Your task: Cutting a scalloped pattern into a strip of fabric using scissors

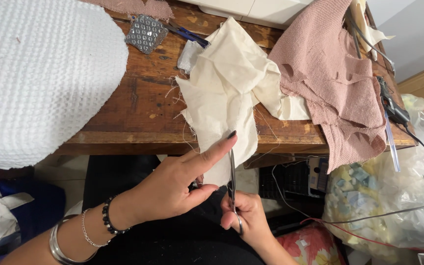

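Observation:
A crumpled cream cloth lies on the wooden table and hangs over its front edge. My left hand pinches the hanging end of that cloth between thumb and forefinger. My right hand is below it, fingers through the handles of a pair of scissors. The blades point up along the cloth's right edge, beside my left forefinger. Whether the blades are apart is hard to tell.
A white waffle-textured fabric covers the table's left side. Pink knitted fabric drapes over the right edge. A silver studded patch lies at the back. A clear bag of scraps and cables stand right of my lap.

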